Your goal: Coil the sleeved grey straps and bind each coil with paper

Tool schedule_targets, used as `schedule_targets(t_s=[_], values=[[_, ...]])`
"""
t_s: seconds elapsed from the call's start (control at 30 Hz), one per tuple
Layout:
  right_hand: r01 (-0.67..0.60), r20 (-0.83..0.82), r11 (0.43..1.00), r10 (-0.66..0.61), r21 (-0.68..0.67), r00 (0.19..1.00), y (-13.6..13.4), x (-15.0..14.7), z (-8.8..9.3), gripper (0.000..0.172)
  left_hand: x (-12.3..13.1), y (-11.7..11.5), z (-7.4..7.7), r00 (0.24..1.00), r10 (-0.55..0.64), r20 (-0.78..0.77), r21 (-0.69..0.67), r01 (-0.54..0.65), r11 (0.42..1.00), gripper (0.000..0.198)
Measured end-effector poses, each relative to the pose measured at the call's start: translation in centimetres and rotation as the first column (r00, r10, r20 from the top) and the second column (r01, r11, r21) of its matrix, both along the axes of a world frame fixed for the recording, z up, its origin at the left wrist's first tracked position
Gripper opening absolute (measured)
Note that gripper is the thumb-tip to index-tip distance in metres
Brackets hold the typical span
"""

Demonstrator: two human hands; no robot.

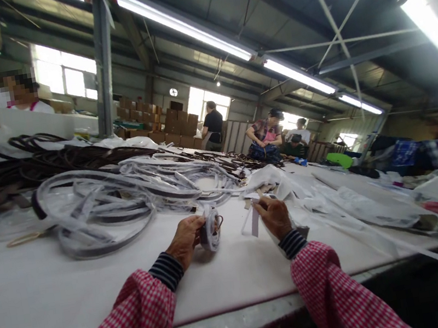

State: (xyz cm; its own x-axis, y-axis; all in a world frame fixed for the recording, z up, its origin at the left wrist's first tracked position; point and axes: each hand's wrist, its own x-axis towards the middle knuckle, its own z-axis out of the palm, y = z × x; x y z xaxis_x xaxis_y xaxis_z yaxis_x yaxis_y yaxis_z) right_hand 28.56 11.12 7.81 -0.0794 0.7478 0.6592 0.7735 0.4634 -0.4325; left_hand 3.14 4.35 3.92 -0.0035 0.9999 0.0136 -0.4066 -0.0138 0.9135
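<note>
My left hand (185, 240) is closed around a coiled belt wrapped in clear plastic (211, 227), held upright just above the white table (78, 297). My right hand (275, 216) is a short way to the right, fingers pinched on a small clear plastic bag (253, 220) that hangs down from them. Both forearms wear red-and-white checked sleeves with striped cuffs. A heap of plastic-wrapped belts (124, 198) lies on the table just beyond my left hand.
Dark brown belts (35, 160) are piled at the far left. Loose clear bags and wrapping (354, 203) cover the table to the right. Other people (264, 137) work farther down the table, and one (22, 92) stands behind the white partition at left. Cardboard boxes (162, 123) are stacked behind.
</note>
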Motion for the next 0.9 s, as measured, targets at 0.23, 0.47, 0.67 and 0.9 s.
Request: schedule_targets(t_s=[0.23, 0.47, 0.67, 0.9], values=[[0.081, 0.101, 0.994, -0.089, 0.077, 0.991, 0.8, -0.6, -1.2, 0.029, -0.1, 0.3, -0.4, 0.999, 0.007, -0.033, 0.025, -0.006, 1.000, 0.041], [0.009, 0.183, 0.998, -0.021, 0.063, 0.983, 1.0, -0.7, -1.6, 0.024, -0.1, 0.6, -0.6, 0.998, 0.007, -0.057, 0.027, -0.006, 1.000, 0.039], [-0.194, 0.208, 0.967, 0.227, -0.167, 0.952, -3.2, -0.3, -5.8, 0.024, -0.2, 0.7, -0.8, 0.998, 0.008, -0.065, 0.040, -0.005, 0.999, 0.040], [-0.352, -0.076, 0.784, 0.367, -0.511, 0.927, -3.0, 0.7, -6.1, 0.028, -0.1, 0.5, -0.7, 0.998, 0.011, -0.057, 0.029, -0.009, 1.000, 0.043]])
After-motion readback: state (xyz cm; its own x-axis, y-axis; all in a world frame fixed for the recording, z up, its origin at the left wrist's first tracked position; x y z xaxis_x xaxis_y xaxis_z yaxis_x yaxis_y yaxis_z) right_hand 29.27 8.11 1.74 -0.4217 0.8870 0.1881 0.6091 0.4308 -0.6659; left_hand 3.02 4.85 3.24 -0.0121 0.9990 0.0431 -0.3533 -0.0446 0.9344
